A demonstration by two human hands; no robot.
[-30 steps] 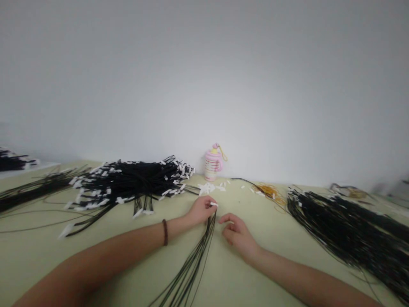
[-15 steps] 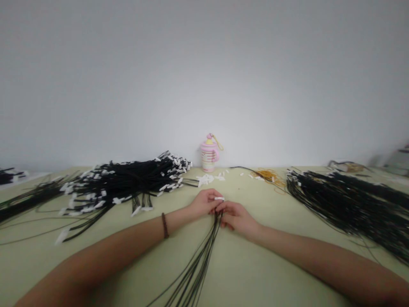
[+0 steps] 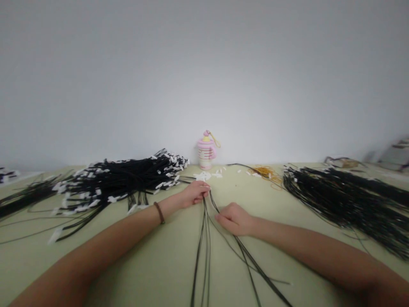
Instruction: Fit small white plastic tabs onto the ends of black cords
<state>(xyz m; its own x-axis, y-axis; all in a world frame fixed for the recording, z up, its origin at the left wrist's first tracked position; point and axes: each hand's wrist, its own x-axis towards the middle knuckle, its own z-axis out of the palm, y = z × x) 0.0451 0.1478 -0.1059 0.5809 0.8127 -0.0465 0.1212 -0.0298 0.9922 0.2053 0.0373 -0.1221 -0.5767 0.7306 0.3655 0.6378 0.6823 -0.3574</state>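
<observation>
Black wires (image 3: 204,238) run from my left hand down toward the front of the table. My left hand (image 3: 194,193) is closed at their upper end, where the white connector is mostly hidden by the fingers. Lower and to the right, my right hand (image 3: 235,218) is closed around part of the same wires, which come out below it and spread to the lower right. One thin strand crosses beneath that hand and ends alone on the table (image 3: 255,260). Between the two hands a short stretch of wire shows.
A pile of black wires with white connectors (image 3: 134,177) lies at left. Loose white connectors (image 3: 204,175) sit before a pink cup (image 3: 205,153). Yellow rubber bands (image 3: 265,172) and another heap of black wires (image 3: 345,200) are at right. A wall (image 3: 204,76) stands behind.
My hands were together at the connector. My right hand has moved down and right along the wires, and the bundle has split into two spreading groups. My left hand has shifted slightly left.
</observation>
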